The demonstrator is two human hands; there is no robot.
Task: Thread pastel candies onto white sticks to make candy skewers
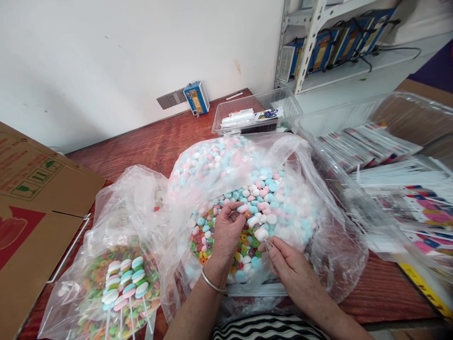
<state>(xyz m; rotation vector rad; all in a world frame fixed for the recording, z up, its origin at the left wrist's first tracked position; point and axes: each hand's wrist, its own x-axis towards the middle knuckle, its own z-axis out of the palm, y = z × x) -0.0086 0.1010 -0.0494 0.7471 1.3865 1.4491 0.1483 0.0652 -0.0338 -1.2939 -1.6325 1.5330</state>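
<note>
My right hand [288, 260] pinches the lower end of a candy skewer [262, 234]. Pink and white pillow-shaped candies sit on it, with what looks like a gummy ring among them. My left hand [228, 231] closes its thumb and fingers on a pink candy [242, 208] at the skewer's upper end. Below both hands lies an open plastic bag of blue, pink and white candies [272, 186], with colourful gummy rings [244, 248] at its front. Several finished-looking candy skewers [126, 279] with white sticks rest on a bag of gummy rings [95, 269] to the left.
A cardboard box [31, 222] stands at the left. At the back are a clear plastic tray [221, 118] with small packets and a blue device [197, 98] by the wall socket. A large clear bin [339, 189] holds white sticks and printed packets at right, below a metal shelf [311, 42].
</note>
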